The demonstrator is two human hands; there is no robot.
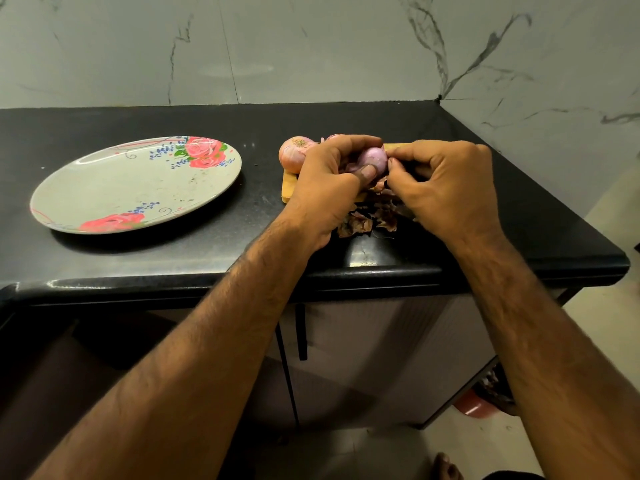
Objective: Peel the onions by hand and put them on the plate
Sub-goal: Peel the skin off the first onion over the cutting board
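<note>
Peeling in progress: a person holds an onion above the counter. The left hand is curled round the bulb with its thumb pressed on the near side. The right hand pinches at the bulb's right end, seemingly on a strip of skin, though the fingers hide the spot. The exposed flesh shows pale purple and glossy, so it is likely slick once bare. The bulb looks firm and light, best cradled round the middle in one hand while the other nips the papery skin at tip or root, where it should lift easiest. Such dry skin will probably tear into scraps rather than come off whole. A second onion, skin on, sits on a wooden board just behind the left hand. Torn skins lie at the board's near edge and on the counter below the hands. The flowered plate, well to the left, holds no onion.
</note>
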